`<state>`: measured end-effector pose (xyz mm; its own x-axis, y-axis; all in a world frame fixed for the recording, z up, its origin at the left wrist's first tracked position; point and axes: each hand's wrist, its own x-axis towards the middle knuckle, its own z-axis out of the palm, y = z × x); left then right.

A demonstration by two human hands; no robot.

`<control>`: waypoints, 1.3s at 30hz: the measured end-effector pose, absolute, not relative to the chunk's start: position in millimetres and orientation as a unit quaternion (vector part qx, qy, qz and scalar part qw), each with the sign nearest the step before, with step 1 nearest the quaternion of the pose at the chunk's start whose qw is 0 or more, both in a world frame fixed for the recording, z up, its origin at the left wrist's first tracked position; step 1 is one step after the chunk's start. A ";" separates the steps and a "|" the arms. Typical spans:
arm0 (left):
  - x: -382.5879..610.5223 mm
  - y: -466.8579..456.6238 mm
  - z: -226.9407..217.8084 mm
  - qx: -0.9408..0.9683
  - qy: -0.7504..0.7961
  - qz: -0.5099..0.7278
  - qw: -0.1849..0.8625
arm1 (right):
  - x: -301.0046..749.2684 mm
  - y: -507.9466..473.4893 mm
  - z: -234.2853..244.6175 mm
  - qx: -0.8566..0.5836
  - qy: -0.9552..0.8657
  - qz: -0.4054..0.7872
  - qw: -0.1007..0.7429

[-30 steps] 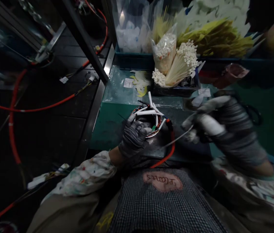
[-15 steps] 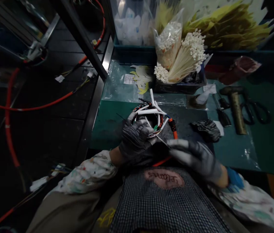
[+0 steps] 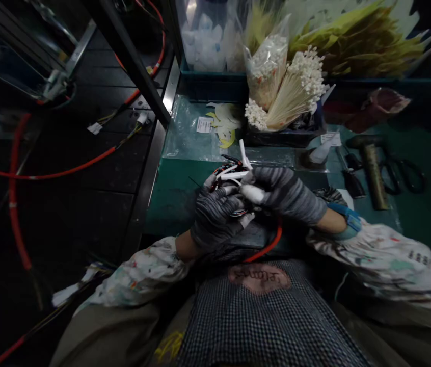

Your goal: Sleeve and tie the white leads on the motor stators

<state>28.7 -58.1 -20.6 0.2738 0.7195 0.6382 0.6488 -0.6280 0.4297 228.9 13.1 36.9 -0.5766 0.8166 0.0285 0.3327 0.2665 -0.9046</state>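
Note:
My left hand (image 3: 215,211), in a grey striped glove with pale fingertips, is closed around a coiled bundle of wires (image 3: 226,169). White sleeves (image 3: 234,175) stick out of the bundle, one pointing up and away from me. My right hand (image 3: 288,196), gloved the same way, has its thumb and fingers pinched on the right side of the coil. Its fingers cover the exact wire they grip. From beneath the hands an orange cable (image 3: 274,244) curves down toward my apron.
A box (image 3: 284,137) with bundled white-tipped sticks stands behind the coil. A hammer (image 3: 374,173), scissors (image 3: 402,176) and a screwdriver (image 3: 353,184) lie to the right. Near the table's left edge is a plastic bag (image 3: 181,132). Orange cables (image 3: 66,173) hang at the left.
My right hand has moved up and left, from below right of the coil onto its right side, and now covers part of it. The left hand keeps its hold.

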 end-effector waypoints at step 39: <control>22.7 -57.0 -24.3 0.801 0.420 0.424 0.043 | 250.3 4.7 29.5 -0.301 -0.737 0.520 0.309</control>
<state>22.7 -57.0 -24.3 0.2870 0.7099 0.6431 0.6369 -0.6429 0.4254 250.3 4.7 29.5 -0.6277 0.7655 0.1414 0.1227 0.2767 -0.9531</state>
